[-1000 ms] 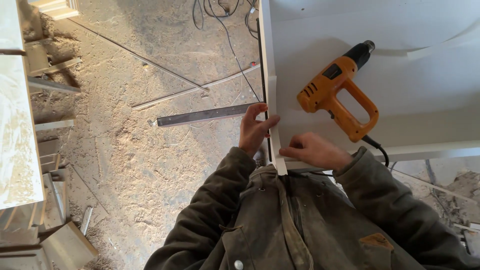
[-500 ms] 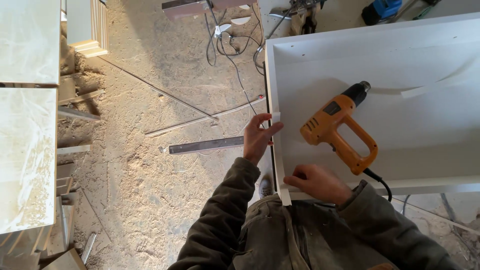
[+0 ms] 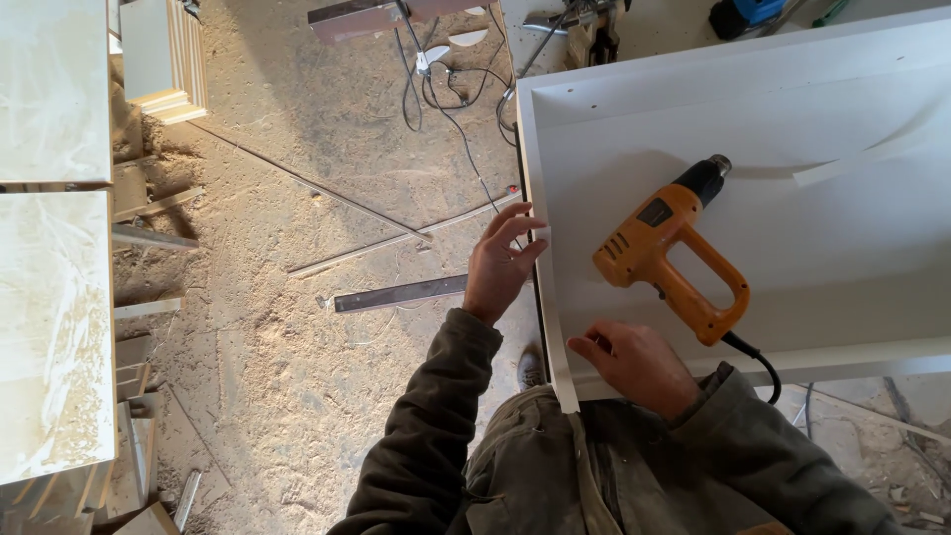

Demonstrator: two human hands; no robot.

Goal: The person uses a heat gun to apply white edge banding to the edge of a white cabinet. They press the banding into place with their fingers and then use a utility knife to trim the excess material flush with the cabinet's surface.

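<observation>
Two hands on the white edge strip (image 3: 557, 327) along the panel's (image 3: 792, 267) left edge. Left hand (image 3: 500, 266) pinches the strip's far end, fingers closed on it; right hand (image 3: 634, 362) presses flat near the near end, fingers together. Step: seating the strip. Next calls for steady pressure along its length. Orange heat gun (image 3: 669, 263) lies idle on the panel. No containers seen.

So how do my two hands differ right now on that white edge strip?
The left hand sits farther up the white edge strip, fingers spread and pinching its end from the outer side of the white panel. The right hand sits nearer the body, fingers curled, pressing from the panel's inner face beside the orange heat gun. Both touch the same strip, and neither holds the gun.
</observation>
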